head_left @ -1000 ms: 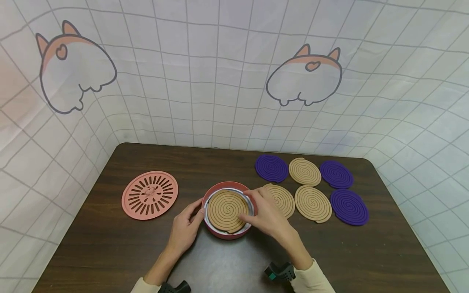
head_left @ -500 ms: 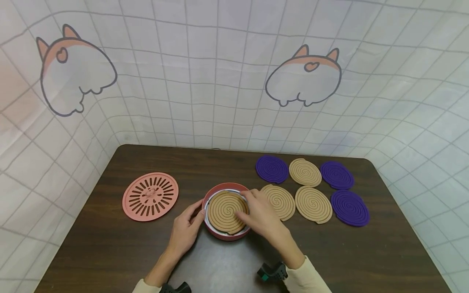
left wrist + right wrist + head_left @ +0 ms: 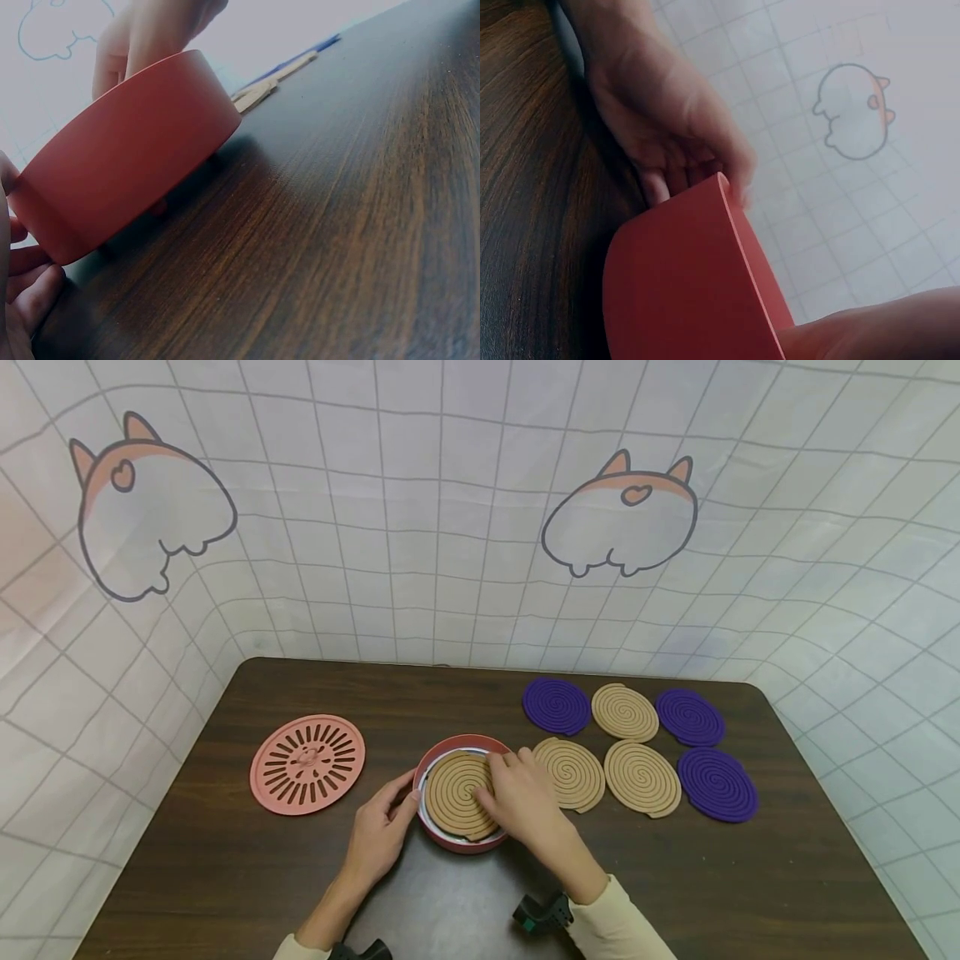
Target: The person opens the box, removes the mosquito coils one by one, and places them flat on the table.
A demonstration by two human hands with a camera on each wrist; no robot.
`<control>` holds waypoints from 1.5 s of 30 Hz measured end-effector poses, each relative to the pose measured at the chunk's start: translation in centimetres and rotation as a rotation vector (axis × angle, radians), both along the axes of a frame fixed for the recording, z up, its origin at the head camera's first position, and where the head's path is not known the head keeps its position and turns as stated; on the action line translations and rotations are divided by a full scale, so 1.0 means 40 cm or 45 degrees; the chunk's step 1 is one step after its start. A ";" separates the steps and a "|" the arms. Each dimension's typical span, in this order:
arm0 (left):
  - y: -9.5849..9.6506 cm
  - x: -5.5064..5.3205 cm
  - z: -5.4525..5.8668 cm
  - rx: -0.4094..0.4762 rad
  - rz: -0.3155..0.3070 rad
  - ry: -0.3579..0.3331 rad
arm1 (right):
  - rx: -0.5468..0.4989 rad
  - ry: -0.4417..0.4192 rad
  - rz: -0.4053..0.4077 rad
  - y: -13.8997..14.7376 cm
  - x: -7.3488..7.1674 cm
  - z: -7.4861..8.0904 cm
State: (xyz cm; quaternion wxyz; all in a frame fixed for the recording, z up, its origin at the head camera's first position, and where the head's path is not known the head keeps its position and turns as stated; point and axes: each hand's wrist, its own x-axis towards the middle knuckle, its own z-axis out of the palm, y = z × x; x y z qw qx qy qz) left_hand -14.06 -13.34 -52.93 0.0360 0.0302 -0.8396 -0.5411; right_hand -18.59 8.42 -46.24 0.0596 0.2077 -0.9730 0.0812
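Observation:
A round red mosquito coil holder [image 3: 467, 849] with a pale inner lining stands at the table's middle. In it lies a tan mosquito coil [image 3: 453, 802]. My left hand [image 3: 377, 831] grips the holder's left side, thumb at the rim and fingers along the outer wall; the left wrist view shows the holder's red wall [image 3: 135, 150] close up. My right hand [image 3: 521, 797] reaches over the right rim, bent fingers and thumb down on the coil, covering its right part. Whether these fingers pinch the coil I cannot tell. In the right wrist view, the left hand [image 3: 675, 120] holds the wall.
A pink slotted lid [image 3: 307, 766] lies at the left. To the right are several loose coils, including a tan coil [image 3: 641, 778] and a purple coil [image 3: 717, 785]. A white grid-patterned curtain [image 3: 465, 527] hangs behind the dark wooden table [image 3: 750, 885].
My right hand has slid left from the holder's right rim over the coil, thumb and fingers drawing closer together. The left hand, the holder and the coil keep their places.

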 end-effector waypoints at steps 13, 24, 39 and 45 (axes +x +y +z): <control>-0.001 0.001 0.000 0.005 0.006 0.014 | -0.072 -0.043 -0.012 -0.013 0.002 -0.006; -0.001 0.000 -0.005 0.028 0.005 0.043 | -0.188 -0.069 -0.048 -0.019 0.004 -0.005; 0.001 0.000 -0.003 0.034 0.002 0.023 | -0.390 -0.178 -0.042 -0.011 0.008 0.010; 0.001 0.000 -0.002 0.022 0.001 0.012 | -0.507 -0.218 -0.045 -0.006 0.009 0.020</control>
